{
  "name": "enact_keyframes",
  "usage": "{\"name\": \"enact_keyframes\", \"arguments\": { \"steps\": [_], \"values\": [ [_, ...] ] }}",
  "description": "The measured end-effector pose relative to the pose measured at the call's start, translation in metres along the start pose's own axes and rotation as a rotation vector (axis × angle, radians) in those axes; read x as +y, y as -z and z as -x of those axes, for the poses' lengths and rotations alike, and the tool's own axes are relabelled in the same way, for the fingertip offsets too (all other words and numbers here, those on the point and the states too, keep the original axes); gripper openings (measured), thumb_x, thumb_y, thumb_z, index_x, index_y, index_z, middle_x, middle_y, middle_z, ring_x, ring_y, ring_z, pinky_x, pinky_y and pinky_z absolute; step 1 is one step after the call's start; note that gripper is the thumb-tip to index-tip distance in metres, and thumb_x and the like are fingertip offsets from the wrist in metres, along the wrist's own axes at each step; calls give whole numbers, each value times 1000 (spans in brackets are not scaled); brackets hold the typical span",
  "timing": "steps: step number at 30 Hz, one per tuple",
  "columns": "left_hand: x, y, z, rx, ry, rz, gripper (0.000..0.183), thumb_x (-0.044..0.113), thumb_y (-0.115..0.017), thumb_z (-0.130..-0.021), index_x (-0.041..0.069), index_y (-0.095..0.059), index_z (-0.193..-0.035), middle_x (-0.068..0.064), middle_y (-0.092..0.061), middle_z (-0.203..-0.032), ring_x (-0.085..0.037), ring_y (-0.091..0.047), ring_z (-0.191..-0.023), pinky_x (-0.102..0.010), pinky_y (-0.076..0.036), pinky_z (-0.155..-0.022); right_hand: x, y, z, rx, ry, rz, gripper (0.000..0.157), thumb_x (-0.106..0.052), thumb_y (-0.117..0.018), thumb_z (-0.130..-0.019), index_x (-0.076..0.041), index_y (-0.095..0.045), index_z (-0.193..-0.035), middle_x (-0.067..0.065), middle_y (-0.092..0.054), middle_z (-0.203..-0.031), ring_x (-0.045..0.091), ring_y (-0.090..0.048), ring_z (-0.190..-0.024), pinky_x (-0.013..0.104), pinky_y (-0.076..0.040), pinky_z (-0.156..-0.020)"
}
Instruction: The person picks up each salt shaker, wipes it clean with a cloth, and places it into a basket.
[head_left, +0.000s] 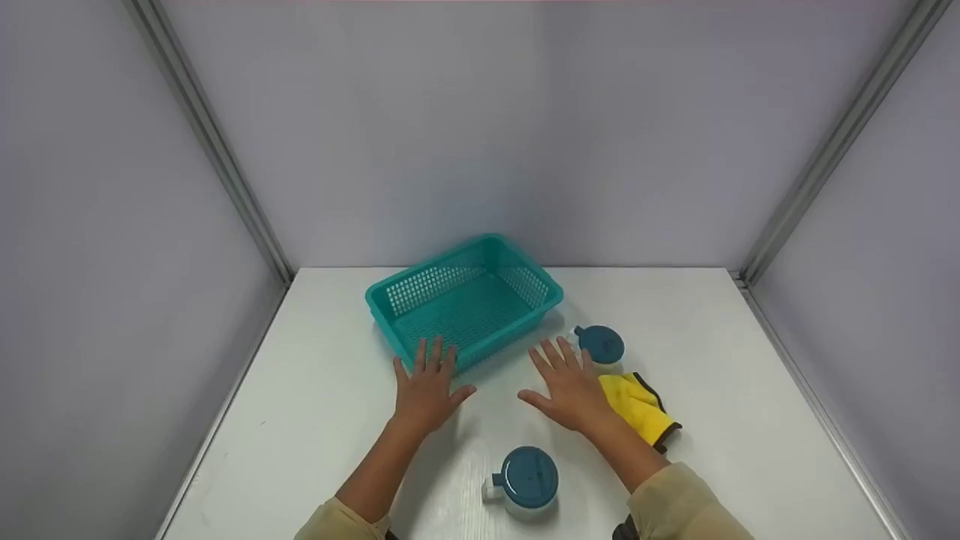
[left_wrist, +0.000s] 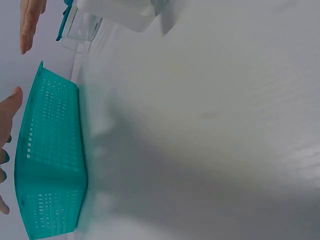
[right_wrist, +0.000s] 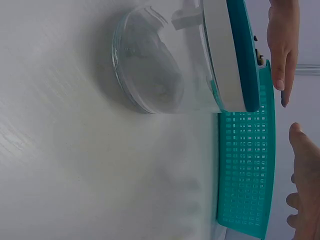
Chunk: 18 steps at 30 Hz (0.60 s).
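My left hand is spread with straight fingers at the front rim of a teal plastic basket; whether the fingertips touch it I cannot tell. Palm down, my right hand has its fingers spread and grips nothing. Its fingertips are near a clear container with a blue lid, and a yellow cloth with dark edging lies partly behind that hand. Between my forearms stands another blue-lidded container. The right wrist view shows a clear glass body under a white collar and blue lid.
The basket has perforated walls and sits at an angle near the back edge of the white table. Pale panels enclose the table at the back and both sides, with metal frame posts at the corners.
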<state>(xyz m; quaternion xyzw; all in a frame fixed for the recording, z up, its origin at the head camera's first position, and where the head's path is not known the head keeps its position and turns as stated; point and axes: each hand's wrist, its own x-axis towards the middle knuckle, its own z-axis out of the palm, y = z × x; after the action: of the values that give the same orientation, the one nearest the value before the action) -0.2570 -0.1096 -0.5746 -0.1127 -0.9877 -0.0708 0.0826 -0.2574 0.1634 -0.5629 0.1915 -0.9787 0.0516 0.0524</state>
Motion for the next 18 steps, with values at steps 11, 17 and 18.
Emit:
{"name": "enact_keyframes", "arguments": {
  "steps": [11, 17, 18],
  "values": [
    [-14, -5, 7, 60, 5, 31, 66, 52, -55, -96, 8, -45, -145, -18, -51, -144, -35, -40, -139, -71, -21, -110, -1, -1, -4, -3, 9, -28, 79, -71, -40, -93, -27, -25, -157, 2, -18, -164, 31, -17, -151, 60, -16, -118],
    [-21, -10, 12, 103, 3, 25, 55, 47, -53, -99, 7, -53, -137, -16, -59, -133, -33, -46, -133, -70, -24, -110, -4, -2, -3, -10, 17, -35, 79, -73, -37, -93, -28, -23, -157, 0, -16, -165, 29, -14, -152, 59, -15, -119],
    [-22, -10, 13, 107, 7, 28, 54, 46, -53, -99, 7, -54, -136, -15, -60, -131, -33, -46, -132, -70, -23, -110, -4, -2, -3, -11, 18, -35, 79, -74, -35, -93, -28, -23, -157, 0, -16, -165, 29, -14, -152, 58, -14, -119]
  ]
}}
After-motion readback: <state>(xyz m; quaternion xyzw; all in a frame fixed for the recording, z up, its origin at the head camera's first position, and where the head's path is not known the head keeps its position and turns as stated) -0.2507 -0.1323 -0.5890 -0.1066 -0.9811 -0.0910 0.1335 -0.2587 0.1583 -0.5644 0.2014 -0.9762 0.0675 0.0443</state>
